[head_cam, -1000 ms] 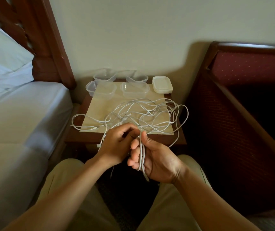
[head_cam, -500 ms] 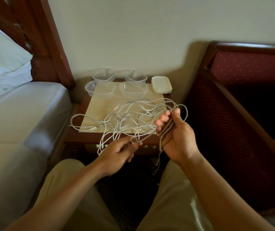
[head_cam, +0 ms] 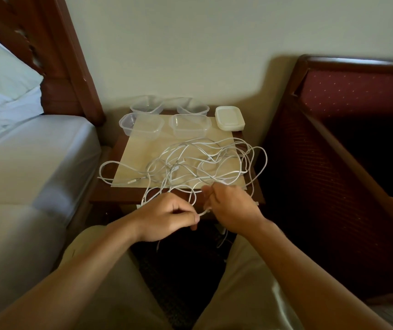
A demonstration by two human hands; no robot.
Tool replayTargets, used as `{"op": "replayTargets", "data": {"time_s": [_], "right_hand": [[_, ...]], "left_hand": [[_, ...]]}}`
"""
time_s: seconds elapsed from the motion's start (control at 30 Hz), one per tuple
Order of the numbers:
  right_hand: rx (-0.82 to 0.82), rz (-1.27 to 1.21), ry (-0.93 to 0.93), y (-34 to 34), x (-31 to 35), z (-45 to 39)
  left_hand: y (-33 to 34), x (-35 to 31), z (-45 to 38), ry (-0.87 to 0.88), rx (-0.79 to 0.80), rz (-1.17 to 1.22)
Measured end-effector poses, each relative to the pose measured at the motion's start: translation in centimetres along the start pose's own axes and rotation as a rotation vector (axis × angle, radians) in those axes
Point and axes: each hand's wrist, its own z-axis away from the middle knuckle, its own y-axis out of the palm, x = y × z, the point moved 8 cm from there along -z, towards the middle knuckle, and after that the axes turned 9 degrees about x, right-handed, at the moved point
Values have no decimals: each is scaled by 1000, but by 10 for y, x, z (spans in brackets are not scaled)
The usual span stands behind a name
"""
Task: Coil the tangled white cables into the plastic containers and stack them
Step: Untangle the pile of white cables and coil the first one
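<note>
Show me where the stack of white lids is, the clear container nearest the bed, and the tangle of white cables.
stack of white lids (head_cam: 229, 116), head view, on the top lid's flat middle.
clear container nearest the bed (head_cam: 128, 120), head view, on its left rim.
tangle of white cables (head_cam: 190, 163), head view, on the strands crossing mid-tangle.

right hand (head_cam: 232, 207) lowered beside left hand (head_cam: 167, 219); cable (head_cam: 203, 211) taut between
</note>
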Motion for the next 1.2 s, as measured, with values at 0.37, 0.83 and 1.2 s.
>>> {"op": "replayTargets", "data": {"time_s": [0.37, 0.83, 1.2], "right_hand": [[617, -1438, 29, 64, 20, 20], [737, -1629, -177, 58, 55, 27], [476, -1749, -205, 44, 59, 38]], "left_hand": [[-24, 12, -1, 98, -465, 168], [-8, 4, 2, 162, -651, 400], [-6, -11, 2, 191, -610, 604]]}}
